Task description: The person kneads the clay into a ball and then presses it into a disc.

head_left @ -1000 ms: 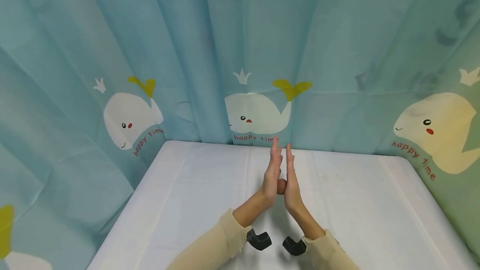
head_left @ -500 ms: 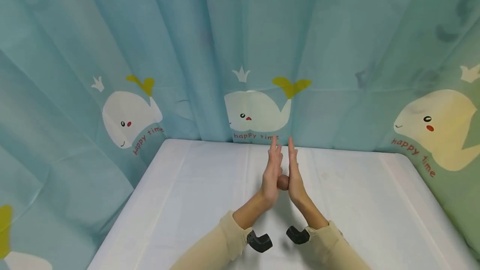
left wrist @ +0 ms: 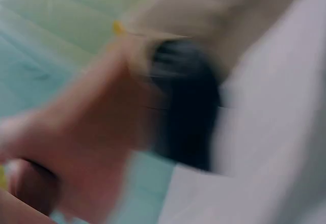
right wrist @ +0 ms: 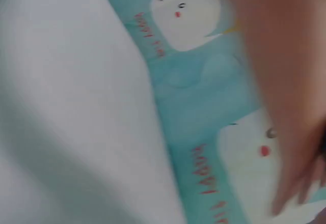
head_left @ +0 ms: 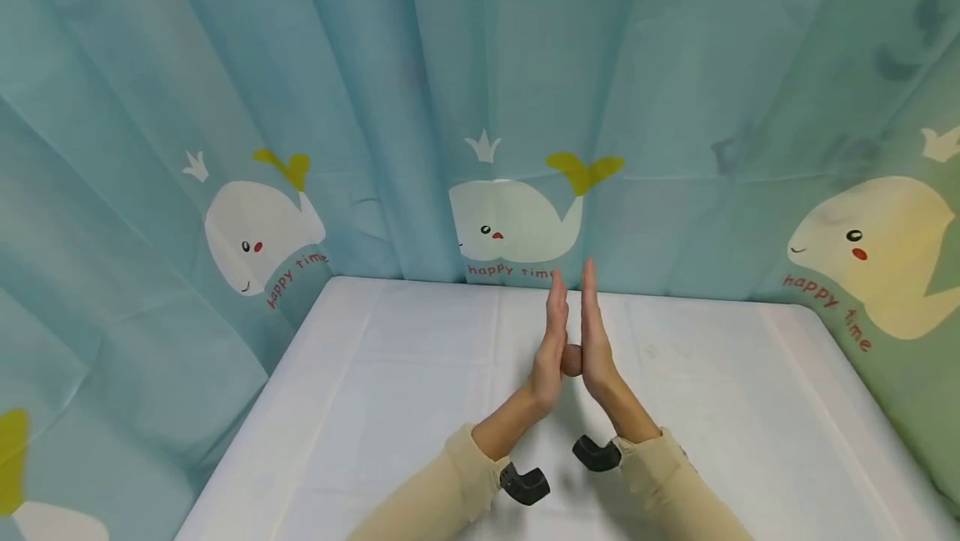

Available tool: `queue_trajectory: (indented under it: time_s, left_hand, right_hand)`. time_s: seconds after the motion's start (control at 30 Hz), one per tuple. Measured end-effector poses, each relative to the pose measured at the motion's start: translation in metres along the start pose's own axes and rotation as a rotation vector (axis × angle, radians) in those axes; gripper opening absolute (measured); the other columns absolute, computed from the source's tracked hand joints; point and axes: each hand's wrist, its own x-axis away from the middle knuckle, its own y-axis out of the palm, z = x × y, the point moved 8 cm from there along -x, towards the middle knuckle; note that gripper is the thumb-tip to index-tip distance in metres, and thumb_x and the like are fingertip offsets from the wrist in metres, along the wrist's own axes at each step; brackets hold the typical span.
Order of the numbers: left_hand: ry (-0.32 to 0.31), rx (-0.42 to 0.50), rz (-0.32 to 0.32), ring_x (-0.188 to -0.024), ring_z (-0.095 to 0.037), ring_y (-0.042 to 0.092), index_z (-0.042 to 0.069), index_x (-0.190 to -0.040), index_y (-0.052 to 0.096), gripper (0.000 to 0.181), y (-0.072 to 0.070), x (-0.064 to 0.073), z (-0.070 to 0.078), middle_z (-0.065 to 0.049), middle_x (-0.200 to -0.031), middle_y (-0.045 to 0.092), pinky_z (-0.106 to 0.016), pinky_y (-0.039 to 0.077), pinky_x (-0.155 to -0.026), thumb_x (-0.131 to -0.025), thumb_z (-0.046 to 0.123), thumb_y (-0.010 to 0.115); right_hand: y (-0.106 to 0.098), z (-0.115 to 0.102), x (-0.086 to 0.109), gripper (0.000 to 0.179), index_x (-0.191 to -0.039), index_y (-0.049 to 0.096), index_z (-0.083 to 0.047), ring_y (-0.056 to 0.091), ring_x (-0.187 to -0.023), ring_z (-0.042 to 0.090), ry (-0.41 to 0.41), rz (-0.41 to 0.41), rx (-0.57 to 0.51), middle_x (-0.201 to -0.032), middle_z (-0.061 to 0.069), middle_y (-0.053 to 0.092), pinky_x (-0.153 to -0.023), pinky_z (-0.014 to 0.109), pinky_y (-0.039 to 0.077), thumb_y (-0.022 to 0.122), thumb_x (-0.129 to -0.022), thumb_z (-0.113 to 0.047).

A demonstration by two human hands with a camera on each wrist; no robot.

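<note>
A small brown ball (head_left: 572, 360) sits between the two palms, above the table. My left hand (head_left: 551, 349) presses it from the left with straight fingers pointing away. Opposite it, my right hand (head_left: 596, 341) lies flat against the ball's right side, its fingertips reaching a bit farther forward. The fingers of the two hands stand apart, with a narrow gap between them. In the left wrist view the brown ball (left wrist: 36, 188) shows at the lower left, blurred and partly covered by the hands. The right wrist view shows a blurred hand along its right side; the ball cannot be made out there.
A white-covered table (head_left: 420, 358) spreads beneath the hands. Behind it hangs a blue-green curtain (head_left: 675, 107) printed with whales. Black curved mounts (head_left: 525, 484) stick out from both beige sleeves (head_left: 442, 491).
The hands rub back and forth against each other, and the right hand has slid forward past the left. The ball, kept between the palms, has shifted slightly right and away.
</note>
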Motion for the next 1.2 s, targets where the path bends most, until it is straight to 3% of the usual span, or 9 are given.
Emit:
queue_trajectory:
  time_s: [0.1, 0.23, 0.37, 0.63, 0.8, 0.93, 1.0, 1.13, 1.2]
  left_hand:
    - [-0.010, -0.017, 0.027, -0.157, -0.013, -0.004, 0.024, -0.166, -0.006, 0.064, -0.009, -0.010, 0.001, 0.008, -0.172, -0.007, -0.049, -0.001, -0.125, -0.110, 0.051, 0.005]
    - [-0.055, -0.043, 0.062, -0.157, -0.016, -0.008, 0.024, -0.166, -0.008, 0.061, -0.023, -0.018, -0.017, 0.006, -0.172, -0.010, -0.054, -0.003, -0.124, -0.111, 0.045, 0.006]
    - [-0.092, -0.046, 0.059, -0.157, -0.021, -0.008, 0.022, -0.166, -0.009, 0.060, -0.017, -0.014, -0.030, 0.002, -0.172, -0.012, -0.055, 0.001, -0.124, -0.111, 0.043, 0.003]
    - [-0.124, 0.128, 0.105, -0.158, -0.022, -0.002, 0.025, -0.166, -0.005, 0.067, -0.011, -0.017, -0.013, 0.002, -0.172, -0.006, -0.048, 0.000, -0.125, -0.109, 0.055, 0.012]
    - [-0.101, -0.079, 0.143, -0.158, -0.020, -0.005, 0.022, -0.167, -0.005, 0.061, -0.031, -0.032, -0.027, 0.003, -0.173, -0.006, -0.056, -0.002, -0.124, -0.112, 0.044, 0.008]
    - [-0.113, -0.149, 0.122, -0.158, -0.023, -0.002, 0.020, -0.167, 0.000, 0.061, -0.029, -0.029, -0.044, 0.001, -0.173, -0.001, -0.057, 0.002, -0.123, -0.112, 0.045, 0.007]
    - [-0.138, -0.121, 0.092, -0.156, -0.026, 0.009, 0.021, -0.167, 0.001, 0.062, -0.021, -0.023, -0.048, 0.000, -0.173, -0.002, -0.056, 0.009, -0.122, -0.111, 0.047, 0.006]
    - [-0.187, 0.013, 0.050, -0.156, -0.021, 0.003, 0.028, -0.167, -0.001, 0.064, -0.005, -0.015, -0.038, 0.006, -0.172, -0.009, -0.052, 0.006, -0.123, -0.109, 0.056, 0.005]
    - [-0.197, 0.072, 0.050, -0.157, -0.020, -0.002, 0.030, -0.166, -0.001, 0.066, -0.003, -0.017, -0.030, 0.008, -0.171, -0.011, -0.054, 0.001, -0.123, -0.108, 0.060, 0.006]
  right_hand:
    - [0.009, 0.008, 0.008, 0.053, -0.165, -0.002, -0.035, -0.011, -0.155, 0.010, -0.016, -0.030, -0.001, -0.170, -0.014, -0.009, -0.123, 0.050, -0.002, 0.008, -0.113, -0.041]
    - [0.024, -0.005, 0.021, 0.053, -0.165, 0.000, -0.036, -0.009, -0.156, 0.013, -0.042, -0.051, 0.027, -0.171, -0.013, -0.005, -0.121, 0.056, 0.001, 0.008, -0.113, -0.038]
    - [0.018, -0.018, 0.009, 0.053, -0.164, 0.000, -0.042, -0.009, -0.155, 0.009, -0.052, -0.049, 0.047, -0.170, -0.016, -0.003, -0.121, 0.057, -0.003, 0.008, -0.112, -0.041]
    - [-0.003, 0.022, -0.006, 0.053, -0.165, -0.005, -0.032, -0.012, -0.155, 0.013, -0.016, 0.006, 0.041, -0.171, -0.012, -0.013, -0.123, 0.054, -0.007, 0.003, -0.113, -0.032]
    - [0.017, 0.022, 0.011, 0.053, -0.165, -0.002, -0.037, -0.005, -0.156, 0.015, 0.035, -0.037, 0.022, -0.171, -0.013, -0.006, -0.121, 0.058, 0.001, 0.002, -0.112, -0.040]
    - [0.011, 0.010, 0.002, 0.054, -0.164, 0.002, -0.043, -0.005, -0.156, 0.011, 0.011, 0.007, 0.015, -0.171, -0.013, 0.001, -0.122, 0.058, -0.002, 0.008, -0.111, -0.047]
    - [0.001, 0.013, -0.007, 0.053, -0.164, 0.001, -0.044, -0.007, -0.156, 0.009, 0.016, 0.032, 0.011, -0.171, -0.015, 0.000, -0.122, 0.056, -0.005, 0.010, -0.111, -0.048]
    - [-0.016, 0.031, -0.015, 0.053, -0.163, -0.001, -0.044, -0.010, -0.155, 0.006, 0.057, 0.063, -0.051, -0.171, -0.015, -0.005, -0.123, 0.045, -0.005, 0.010, -0.111, -0.048]
    - [-0.016, 0.040, -0.013, 0.053, -0.163, -0.002, -0.044, -0.008, -0.155, 0.006, 0.081, 0.065, -0.074, -0.171, -0.015, -0.006, -0.121, 0.034, 0.010, 0.007, -0.111, -0.049]
